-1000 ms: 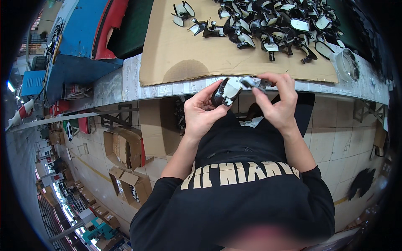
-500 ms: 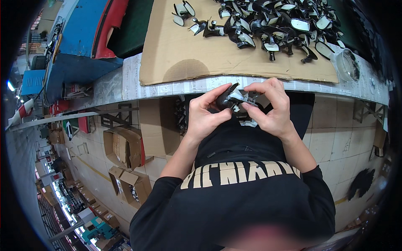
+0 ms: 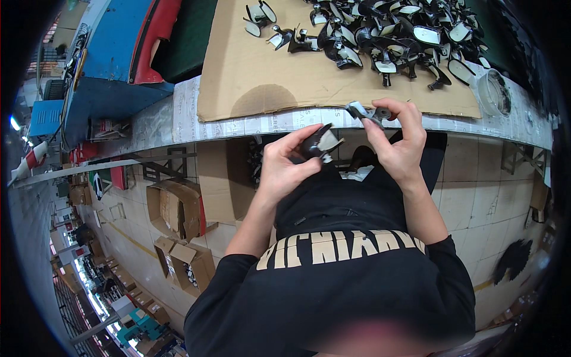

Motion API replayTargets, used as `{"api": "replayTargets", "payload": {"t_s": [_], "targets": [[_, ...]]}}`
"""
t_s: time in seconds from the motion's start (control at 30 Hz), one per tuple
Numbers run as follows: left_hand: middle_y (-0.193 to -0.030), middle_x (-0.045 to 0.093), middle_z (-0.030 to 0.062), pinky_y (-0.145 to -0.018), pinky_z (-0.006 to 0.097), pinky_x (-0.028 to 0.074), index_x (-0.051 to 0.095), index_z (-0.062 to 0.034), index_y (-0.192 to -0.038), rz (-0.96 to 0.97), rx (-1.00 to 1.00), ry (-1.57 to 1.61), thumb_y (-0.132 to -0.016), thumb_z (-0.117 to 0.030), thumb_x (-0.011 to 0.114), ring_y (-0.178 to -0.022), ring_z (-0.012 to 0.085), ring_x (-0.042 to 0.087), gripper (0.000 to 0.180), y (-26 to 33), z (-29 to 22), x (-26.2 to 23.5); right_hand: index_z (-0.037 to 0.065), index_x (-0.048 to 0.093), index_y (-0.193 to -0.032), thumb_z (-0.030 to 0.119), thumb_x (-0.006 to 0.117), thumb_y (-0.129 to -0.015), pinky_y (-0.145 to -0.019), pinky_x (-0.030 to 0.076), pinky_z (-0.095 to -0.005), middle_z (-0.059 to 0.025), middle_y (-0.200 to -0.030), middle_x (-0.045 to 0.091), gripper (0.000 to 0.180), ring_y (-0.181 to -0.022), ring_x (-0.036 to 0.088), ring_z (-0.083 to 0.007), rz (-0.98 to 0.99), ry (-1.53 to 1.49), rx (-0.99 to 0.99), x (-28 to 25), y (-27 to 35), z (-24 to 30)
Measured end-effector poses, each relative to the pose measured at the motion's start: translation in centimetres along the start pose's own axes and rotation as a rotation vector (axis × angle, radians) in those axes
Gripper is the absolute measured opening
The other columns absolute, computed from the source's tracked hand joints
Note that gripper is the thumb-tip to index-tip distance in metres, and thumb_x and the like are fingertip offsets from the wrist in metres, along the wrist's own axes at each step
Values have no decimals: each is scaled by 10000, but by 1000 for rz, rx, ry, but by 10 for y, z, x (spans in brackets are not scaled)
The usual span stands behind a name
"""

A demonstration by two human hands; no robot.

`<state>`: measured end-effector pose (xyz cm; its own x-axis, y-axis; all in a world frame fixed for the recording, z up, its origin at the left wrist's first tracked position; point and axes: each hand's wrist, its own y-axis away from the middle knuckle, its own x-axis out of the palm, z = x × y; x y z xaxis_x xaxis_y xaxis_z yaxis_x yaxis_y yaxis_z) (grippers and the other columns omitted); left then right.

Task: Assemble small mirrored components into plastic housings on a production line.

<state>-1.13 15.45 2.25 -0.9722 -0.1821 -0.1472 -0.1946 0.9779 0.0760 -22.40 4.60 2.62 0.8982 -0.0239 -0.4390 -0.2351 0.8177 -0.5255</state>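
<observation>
My left hand (image 3: 281,169) pinches a glossy black curved shell (image 3: 310,146) with a pale inner face, between thumb and fingers. To its right and a little higher, my right hand (image 3: 399,146) is closed on a small dark and silvery piece (image 3: 361,112), which has a rounded grey end by the forefinger. The two pieces are apart, above the table's near edge. On the cardboard sheet (image 3: 250,65) beyond my hands lies a heap of glossy black parts (image 3: 386,44) with cream faces. I cannot make out what kind of part they are.
A clear round tub (image 3: 493,92) stands at the table's right. Blue and red equipment (image 3: 113,44) is at the left. Below the table edge are a tall carton (image 3: 223,184) and open cardboard boxes (image 3: 175,208) on the tiled floor.
My hands have moved apart. The small piece in my right hand has come away from the black shell, upward and to the right; my left hand keeps the shell, slightly lower left.
</observation>
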Motion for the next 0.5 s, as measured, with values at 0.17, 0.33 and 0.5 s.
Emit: {"api": "replayTargets", "payload": {"t_s": [0.17, 0.33, 0.5], "targets": [[-955, 711, 85, -854, 334, 510, 720, -85, -1230, -31, 32, -479, -650, -111, 709, -912, 196, 630, 581, 16, 0, -74, 77, 708, -1030, 90, 820, -733, -753, 440, -323, -40, -886, 650, 318, -774, 541, -192, -10, -39, 79, -4, -1, -10], [-1137, 717, 138, -981, 387, 481, 702, -88, -1253, -91, -6, -912, -639, -64, 749, -1091, 302, 616, 617, 39, -5, -122, 73, 706, -1037, 81, 816, -746, -746, 452, -317, -39, -899, 649, 311, -779, 539, -185, -16, -110, 127, 0, -2, -19], [-1187, 712, 153, -978, 360, 499, 672, -17, -1277, -221, 147, -654, -769, -128, 802, -1069, 276, 659, 537, -18, -5, -105, 62, 703, -1038, 62, 807, -749, -743, 455, -313, -43, -903, 647, 308, -779, 537, -183, 12, -165, 153, 3, -1, -15]]}}
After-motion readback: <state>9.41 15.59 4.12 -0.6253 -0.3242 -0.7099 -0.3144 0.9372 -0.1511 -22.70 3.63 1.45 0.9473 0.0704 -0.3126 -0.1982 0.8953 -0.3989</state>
